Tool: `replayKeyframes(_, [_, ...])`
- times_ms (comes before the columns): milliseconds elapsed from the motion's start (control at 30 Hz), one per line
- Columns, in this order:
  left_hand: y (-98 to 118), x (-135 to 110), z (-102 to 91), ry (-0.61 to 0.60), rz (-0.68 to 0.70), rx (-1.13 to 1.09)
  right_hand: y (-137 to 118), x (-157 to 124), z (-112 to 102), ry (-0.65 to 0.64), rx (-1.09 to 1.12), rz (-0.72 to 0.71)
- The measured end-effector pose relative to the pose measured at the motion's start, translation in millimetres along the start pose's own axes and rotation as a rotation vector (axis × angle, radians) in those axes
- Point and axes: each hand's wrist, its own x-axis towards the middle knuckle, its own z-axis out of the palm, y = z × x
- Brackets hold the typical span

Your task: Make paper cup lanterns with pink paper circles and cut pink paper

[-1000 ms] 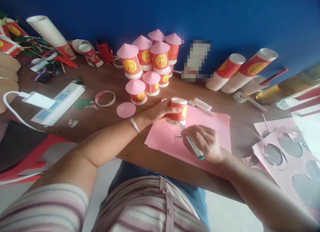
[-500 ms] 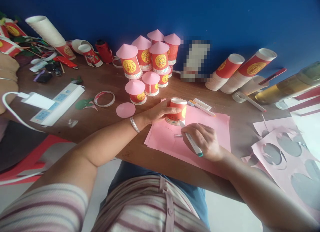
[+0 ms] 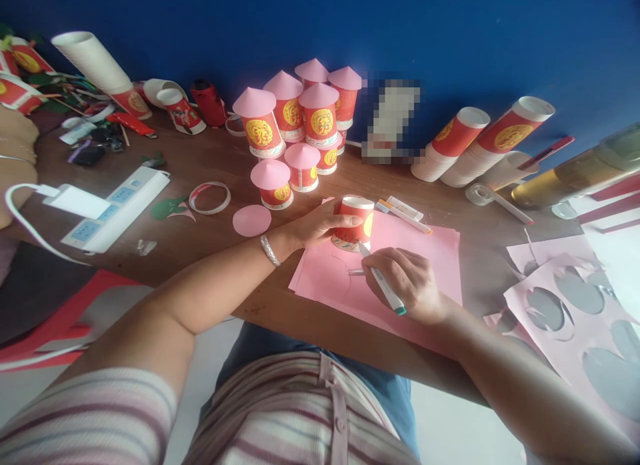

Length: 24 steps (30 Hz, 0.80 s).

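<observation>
My left hand (image 3: 323, 226) is wrapped round a red paper cup (image 3: 354, 233) with a yellow emblem, its white rim on top. A white marker (image 3: 388, 290) with a green end is pinched in my right hand (image 3: 407, 278), its tip at the cup's lower edge. Beneath both hands lie pink paper sheets (image 3: 435, 258) with a curved line drawn on the top one. A dark, thin item under my right hand is mostly hidden. Beyond the cup stand several red cups with pink cone tops (image 3: 260, 121). A pink paper disc (image 3: 252, 221) lies left of the cup.
Two markers (image 3: 400, 215) lie at the sheets' far edge. Stacked paper cups (image 3: 520, 121) and a tape roll (image 3: 480, 195) stand at right, above cut pink sheets (image 3: 520, 301). At left are a power strip (image 3: 120, 208) and a tape ring (image 3: 209, 198). Another person's arm (image 3: 17, 165) shows far left.
</observation>
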Motion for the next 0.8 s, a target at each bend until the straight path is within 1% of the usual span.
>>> replayKeyframes(133, [-0.4, -0.4, 0.3, -0.005, 0.003, 0.014, 0.4, 0.0, -0.1, 0.01, -0.012, 0.0])
replayKeyframes(433, [1.1, -0.1, 1.2, 0.022, -0.012, -0.009, 0.5, -1.3, -0.4, -0.018, 0.005, 0.004])
replayKeyframes(567, [1.5, -0.4, 1.4, 0.015, -0.011, -0.019, 0.2, -1.3, -0.3, 0.006, 0.005, 0.005])
replayKeyframes(700, [4.4, -1.2, 3.0, 0.034, -0.016, -0.061, -1.9, -1.1, -0.2, 0.025, -0.006, -0.038])
replayKeyframes(800, [6.0, -1.7, 4.0, 0.046, -0.024, -0.074, -3.0, -1.5, 1.0, 0.027, -0.017, -0.036])
